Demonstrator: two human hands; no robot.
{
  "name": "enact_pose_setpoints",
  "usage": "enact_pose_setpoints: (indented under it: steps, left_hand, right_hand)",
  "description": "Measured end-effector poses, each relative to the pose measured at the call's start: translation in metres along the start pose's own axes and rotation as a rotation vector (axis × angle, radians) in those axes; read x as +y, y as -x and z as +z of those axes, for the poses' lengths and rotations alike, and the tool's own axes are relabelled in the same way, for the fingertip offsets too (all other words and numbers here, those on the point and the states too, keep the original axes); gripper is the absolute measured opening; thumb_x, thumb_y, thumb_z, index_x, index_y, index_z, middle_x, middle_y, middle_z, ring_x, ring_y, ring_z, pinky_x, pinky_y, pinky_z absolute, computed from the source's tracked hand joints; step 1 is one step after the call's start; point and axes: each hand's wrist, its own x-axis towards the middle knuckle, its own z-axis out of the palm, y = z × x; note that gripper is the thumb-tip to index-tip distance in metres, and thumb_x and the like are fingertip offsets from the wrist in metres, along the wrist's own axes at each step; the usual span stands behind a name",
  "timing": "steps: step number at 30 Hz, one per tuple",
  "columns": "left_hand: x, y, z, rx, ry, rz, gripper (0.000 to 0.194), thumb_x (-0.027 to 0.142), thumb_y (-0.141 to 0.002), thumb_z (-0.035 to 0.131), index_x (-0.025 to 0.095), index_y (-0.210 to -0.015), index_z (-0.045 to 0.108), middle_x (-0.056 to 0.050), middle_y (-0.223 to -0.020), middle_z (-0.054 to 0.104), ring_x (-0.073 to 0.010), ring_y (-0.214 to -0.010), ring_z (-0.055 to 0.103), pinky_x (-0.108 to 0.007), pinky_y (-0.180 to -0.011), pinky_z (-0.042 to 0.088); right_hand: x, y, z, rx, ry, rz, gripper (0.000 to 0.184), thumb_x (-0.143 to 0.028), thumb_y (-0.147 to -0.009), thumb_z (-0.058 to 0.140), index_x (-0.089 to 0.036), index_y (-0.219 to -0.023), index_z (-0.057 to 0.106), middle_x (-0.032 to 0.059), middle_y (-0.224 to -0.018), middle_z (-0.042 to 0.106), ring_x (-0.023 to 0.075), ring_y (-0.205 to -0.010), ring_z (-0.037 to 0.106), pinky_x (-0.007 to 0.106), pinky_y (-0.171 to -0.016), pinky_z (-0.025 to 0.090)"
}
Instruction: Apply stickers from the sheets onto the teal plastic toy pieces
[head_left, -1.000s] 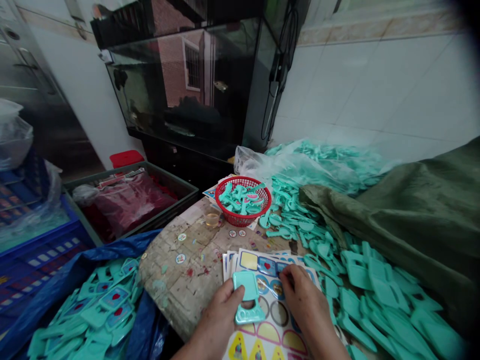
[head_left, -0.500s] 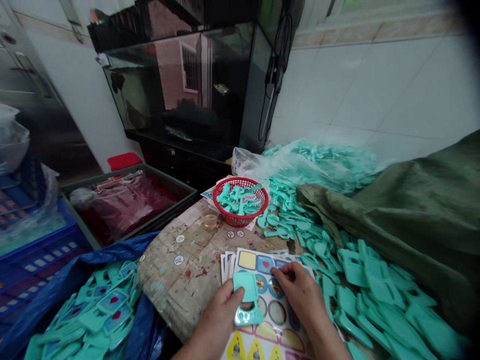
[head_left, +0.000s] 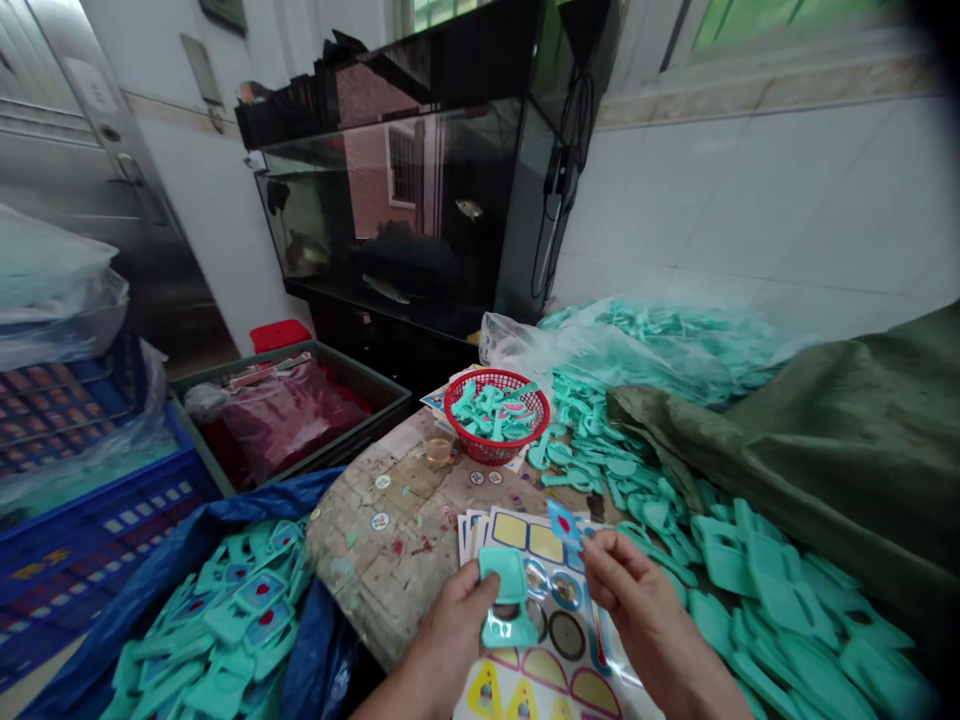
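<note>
Between the thumb and fingers of my left hand (head_left: 454, 625) is a turquoise plastic piece (head_left: 504, 577) with a square panel and a cut-out below it. My right hand (head_left: 637, 590) pinches a blue sticker with a red heart (head_left: 565, 524), lifted above the sheet. Below both hands lies a sticker sheet (head_left: 551, 672) with yellow, round and triangular prints, on top of several other sheets. Two yellowish blank squares show in its top row. The sticker and the plastic piece are apart.
A red basket (head_left: 487, 452) of turquoise pieces stands on the worn table (head_left: 375, 570), beside a small clear cup (head_left: 438, 452). Loose turquoise pieces (head_left: 787, 590) heap on the right near a green cloth (head_left: 847, 420). Stickered pieces fill a blue bag (head_left: 319, 610) at left.
My right hand has peeled the heart sticker off the sheet and raised it, leaving a yellowish blank square. My left hand still holds the turquoise piece. The view has shifted slightly.
</note>
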Motion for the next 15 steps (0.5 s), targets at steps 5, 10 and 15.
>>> enact_pose_setpoints:
  steps: [5, 10, 15]
  left_hand:
    - [0.021, 0.024, 0.009, -0.106, 0.166, 0.094, 0.037, 0.038, -0.089, 0.044, 0.011, -0.109, 0.059, -0.013, -0.100, 0.070, -0.0241, -0.098, 0.063, -0.035, -0.087, 0.045]
    - [0.028, 0.041, 0.011, -0.181, 0.284, 0.098, 0.047, 0.042, -0.093, 0.033, 0.009, -0.114, 0.059, -0.015, -0.109, 0.068, -0.0270, -0.109, 0.059, -0.040, -0.095, 0.042]
    - [0.026, 0.051, 0.012, -0.200, 0.301, 0.104, 0.047, 0.041, -0.093, 0.032, 0.011, -0.119, 0.057, -0.014, -0.116, 0.066, -0.0281, -0.113, 0.056, -0.042, -0.099, 0.040]
  right_hand:
    - [0.013, 0.024, 0.018, -0.114, 0.170, 0.010, 0.031, -0.047, -0.072, 0.067, -0.020, -0.068, 0.054, -0.0048, -0.061, 0.050, 0.0102, -0.057, 0.044, 0.020, -0.052, 0.036]
    - [0.021, 0.039, 0.027, -0.122, 0.254, -0.018, 0.031, -0.049, -0.071, 0.066, -0.021, -0.067, 0.054, -0.0057, -0.057, 0.047, 0.0106, -0.054, 0.045, 0.019, -0.049, 0.039]
    - [0.014, 0.044, 0.035, -0.147, 0.324, -0.050, 0.032, -0.051, -0.069, 0.065, -0.022, -0.067, 0.053, -0.0023, -0.061, 0.055, 0.0146, -0.059, 0.054, 0.022, -0.051, 0.044]
